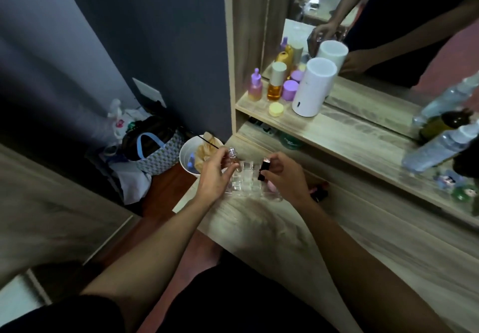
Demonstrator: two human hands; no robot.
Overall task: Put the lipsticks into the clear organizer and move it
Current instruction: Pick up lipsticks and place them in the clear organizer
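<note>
On the wooden dresser top (259,229), near its left edge, the clear organizer (245,177) is standing between the 2 hands. It is divided into small square compartments, and something pale pink (272,186) is seen through its right side; whether this lies inside or behind cannot be told. Just above the organizer's left part, a clear-capped lipstick (233,158) is held tilted by the left hand (213,180), with the fingers closed around its body. Above the organizer's right part, a dark lipstick (263,169) is kept nearly upright by the right hand (285,177), pinched between thumb and fingers, and its lower end is close to the compartments. To the right of the organizer, partly hidden behind the right wrist, more dark lipsticks (320,191) are lying on the dresser top. Behind the organizer and higher, on a shelf (337,136), bottles and jars are grouped: a pink dropper bottle (255,86), an amber bottle (276,81), a purple jar (289,89), a yellow jar (276,109) and a white cylinder (313,86). To the left of the organizer, on the floor below, a white bin (188,156) and a patterned bag (160,151) are seen.
</note>
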